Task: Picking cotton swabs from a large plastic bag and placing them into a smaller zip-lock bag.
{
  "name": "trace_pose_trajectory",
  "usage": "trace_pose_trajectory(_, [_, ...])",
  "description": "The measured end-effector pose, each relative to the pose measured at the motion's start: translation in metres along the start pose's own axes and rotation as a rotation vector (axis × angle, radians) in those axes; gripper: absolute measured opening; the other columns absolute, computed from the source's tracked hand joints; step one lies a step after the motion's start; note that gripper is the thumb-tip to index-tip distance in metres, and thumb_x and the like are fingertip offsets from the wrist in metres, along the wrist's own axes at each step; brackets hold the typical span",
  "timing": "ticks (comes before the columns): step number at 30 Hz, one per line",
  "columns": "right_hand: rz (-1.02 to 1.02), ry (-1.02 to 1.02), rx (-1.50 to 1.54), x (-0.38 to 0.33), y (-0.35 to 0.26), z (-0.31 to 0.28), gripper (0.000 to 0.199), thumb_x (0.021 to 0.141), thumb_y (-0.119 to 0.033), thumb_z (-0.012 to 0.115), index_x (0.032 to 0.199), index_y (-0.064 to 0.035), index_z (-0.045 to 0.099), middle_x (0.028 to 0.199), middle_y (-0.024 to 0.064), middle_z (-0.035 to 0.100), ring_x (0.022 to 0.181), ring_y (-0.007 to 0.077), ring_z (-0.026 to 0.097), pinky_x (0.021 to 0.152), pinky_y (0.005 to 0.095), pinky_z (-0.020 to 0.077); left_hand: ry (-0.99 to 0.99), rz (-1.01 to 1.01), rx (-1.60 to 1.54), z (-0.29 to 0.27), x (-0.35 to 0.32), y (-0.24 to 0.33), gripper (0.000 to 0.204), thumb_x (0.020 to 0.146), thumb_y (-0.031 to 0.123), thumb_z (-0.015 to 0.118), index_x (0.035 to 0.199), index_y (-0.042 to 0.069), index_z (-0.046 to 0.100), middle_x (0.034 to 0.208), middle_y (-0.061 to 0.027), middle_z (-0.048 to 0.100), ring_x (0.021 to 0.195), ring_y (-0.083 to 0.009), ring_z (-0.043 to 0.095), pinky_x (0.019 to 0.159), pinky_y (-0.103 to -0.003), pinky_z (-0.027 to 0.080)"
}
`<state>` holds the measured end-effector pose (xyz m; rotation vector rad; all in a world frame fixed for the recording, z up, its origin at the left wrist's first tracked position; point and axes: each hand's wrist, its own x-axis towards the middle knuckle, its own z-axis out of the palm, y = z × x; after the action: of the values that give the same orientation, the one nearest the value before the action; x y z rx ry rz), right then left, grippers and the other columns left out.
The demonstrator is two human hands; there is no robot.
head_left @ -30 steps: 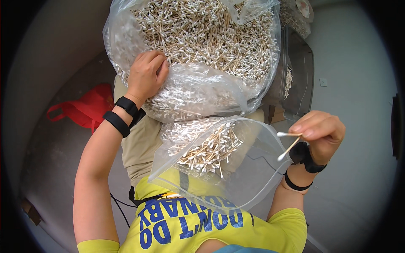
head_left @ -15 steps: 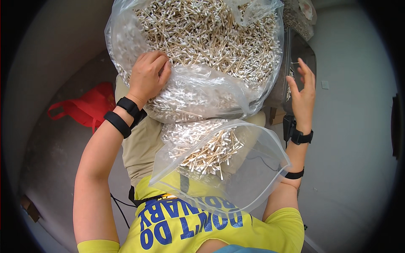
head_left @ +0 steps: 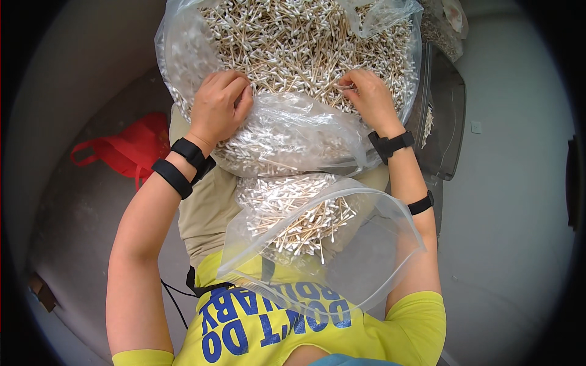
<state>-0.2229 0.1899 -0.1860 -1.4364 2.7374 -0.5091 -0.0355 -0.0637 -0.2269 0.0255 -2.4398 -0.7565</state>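
Seated person, yellow shirt (head_left: 394, 332), tan trousers (head_left: 204, 213). Swabs (head_left: 287, 43), white-tipped with pale sticks, lie in a dense heap in the open big bag (head_left: 287, 128), clear film, at the far side of the legs; near edge of the film is folded and crumpled. Left hand (head_left: 221, 105) rests at the left of that near edge, fingers curled under, thumb alongside; cannot tell whether film is pinched beneath. Right hand (head_left: 369, 97) is over the heap's near right part, thumb and forefinger brought close together, tips down at the swabs; cannot tell if one is caught between them. Nearer the body, between the thighs, a clear pouch (head_left: 360, 238) gapes wide, mouth toward the shirt; more swabs lie jumbled at its far end, one stick pointing down toward the body. Pouch's right corner overlaps the right forearm in view; contact unclear. Black bands (head_left: 173, 178) on both forearms, two each. Right of the big bag: grey see-through tub (head_left: 448, 122), a few swabs showing inside; beyond it, a second bag (head_left: 441, 30). Red bag (head_left: 131, 143) on the floor, left.
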Motion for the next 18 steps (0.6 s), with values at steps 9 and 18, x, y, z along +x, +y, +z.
trace_pose_trajectory(9, [0.028, -0.064, 0.061, -0.003, 0.005, 0.009, 0.014, 0.080, -0.009, 0.072, 0.092, -0.0036, 0.068, 0.083, 0.0087, 0.066, 0.077, 0.0237, 0.063, 0.069, 0.0362, 0.0505, 0.005, 0.005, 0.006, 0.001, 0.000, -0.001, 0.005, 0.084, 0.008, 0.063, 0.084, 0.003, 0.064, 0.091, -0.0080, 0.065, 0.086, -0.0290, 0.063, 0.084, -0.040, 0.049])
trace_pose_trajectory(18, [0.021, -0.100, 0.074, -0.011, 0.002, -0.002, 0.011, 0.081, -0.011, 0.068, 0.091, -0.0063, 0.067, 0.082, 0.0096, 0.068, 0.081, 0.0300, 0.063, 0.075, 0.0413, 0.0466, 0.006, -0.001, 0.004, 0.000, -0.001, 0.000, 0.006, 0.086, 0.008, 0.061, 0.086, 0.003, 0.064, 0.092, -0.0077, 0.066, 0.087, -0.0293, 0.062, 0.083, -0.039, 0.048])
